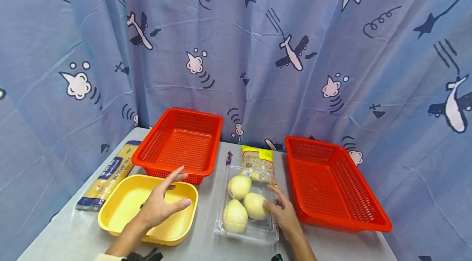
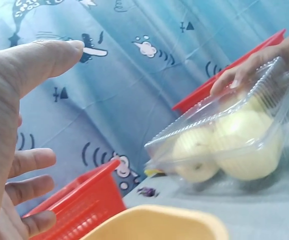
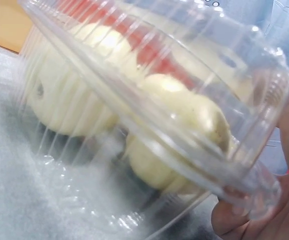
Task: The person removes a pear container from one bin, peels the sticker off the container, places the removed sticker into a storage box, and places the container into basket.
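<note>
A clear plastic clamshell box [image 1: 254, 234] with pale yellow, pear-like fruits [image 1: 235, 216] inside stands on the table in the middle of the head view. At its right side my right hand [image 1: 287, 216] grips the rim, thumb and fingers on the plastic; the right wrist view shows the hand at the box's corner [image 3: 257, 200]. My left hand [image 1: 159, 203] hovers over the yellow basin [image 1: 127, 205], thumb and fingers spread and holding nothing. A small dark item in the basin is mostly hidden behind that hand.
Red baskets stand at the back left [image 1: 177, 115] and at the right [image 1: 332, 222]. A pack of noodles [image 1: 110, 175] lies along the left edge. Behind the box are a yellow-topped bag [image 1: 258, 154] and a small purple-wrapped candy [image 1: 229, 157]. A blue curtain [image 1: 228, 48] hangs behind.
</note>
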A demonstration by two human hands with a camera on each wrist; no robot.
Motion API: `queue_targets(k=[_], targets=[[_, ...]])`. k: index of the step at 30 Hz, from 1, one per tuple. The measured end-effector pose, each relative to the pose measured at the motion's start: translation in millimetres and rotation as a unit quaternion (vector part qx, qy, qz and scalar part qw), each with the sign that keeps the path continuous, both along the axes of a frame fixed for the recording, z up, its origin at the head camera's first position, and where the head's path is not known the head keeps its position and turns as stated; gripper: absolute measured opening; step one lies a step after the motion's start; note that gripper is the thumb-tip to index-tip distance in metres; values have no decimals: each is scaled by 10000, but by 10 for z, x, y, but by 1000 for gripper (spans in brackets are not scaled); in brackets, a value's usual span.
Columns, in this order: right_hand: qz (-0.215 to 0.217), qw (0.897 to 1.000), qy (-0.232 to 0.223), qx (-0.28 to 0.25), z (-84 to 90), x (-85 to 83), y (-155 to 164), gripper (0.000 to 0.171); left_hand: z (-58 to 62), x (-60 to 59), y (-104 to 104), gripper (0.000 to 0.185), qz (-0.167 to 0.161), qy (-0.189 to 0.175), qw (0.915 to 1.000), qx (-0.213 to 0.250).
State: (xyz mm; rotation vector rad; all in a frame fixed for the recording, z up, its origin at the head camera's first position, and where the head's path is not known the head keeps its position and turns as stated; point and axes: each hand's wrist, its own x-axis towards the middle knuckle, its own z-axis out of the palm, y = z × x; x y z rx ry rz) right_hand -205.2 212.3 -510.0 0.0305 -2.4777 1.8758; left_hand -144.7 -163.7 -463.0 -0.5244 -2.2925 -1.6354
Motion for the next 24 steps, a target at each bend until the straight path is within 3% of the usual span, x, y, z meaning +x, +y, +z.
queue_targets(k=[8,18,24], targets=[[143,9999,6,95,10,-9,16,50,-36,-114,203,75,-251,329,9989,226],[196,9998,30,53,2,-16,26,51,-110,-183,459,71,-188,125,9988,445],[158,9999,-7,36,-6,-20,20,51,-121,-220,629,70,-201,-340,9978,527]])
